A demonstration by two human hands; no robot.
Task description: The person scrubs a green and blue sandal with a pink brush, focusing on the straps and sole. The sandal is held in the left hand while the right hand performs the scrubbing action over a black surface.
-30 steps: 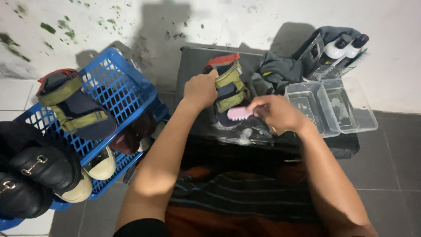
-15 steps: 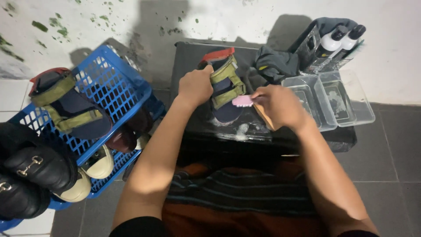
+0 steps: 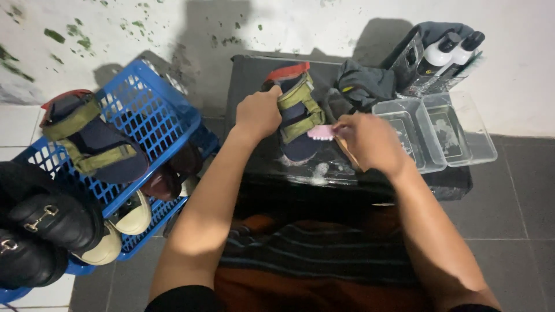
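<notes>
A navy sandal (image 3: 296, 118) with olive straps and a red heel lies on a low black table (image 3: 404, 185). My left hand (image 3: 258, 112) grips its left side and holds it steady. My right hand (image 3: 370, 140) is closed on a wooden brush with pink bristles (image 3: 321, 133), and the bristles press against the sandal's right edge. White foam (image 3: 317, 172) lies on the table just below the sandal's toe.
A blue plastic basket (image 3: 144, 110) at the left holds the matching sandal (image 3: 89, 138), black loafers (image 3: 40, 222) and cream shoes (image 3: 130, 216). Two clear plastic tubs (image 3: 462, 156), a grey cloth (image 3: 363, 84) and two bottles (image 3: 448, 52) stand at the table's right and back.
The brush in my right hand has shifted slightly left along the sandal's edge. My left hand has kept its hold on the sandal.
</notes>
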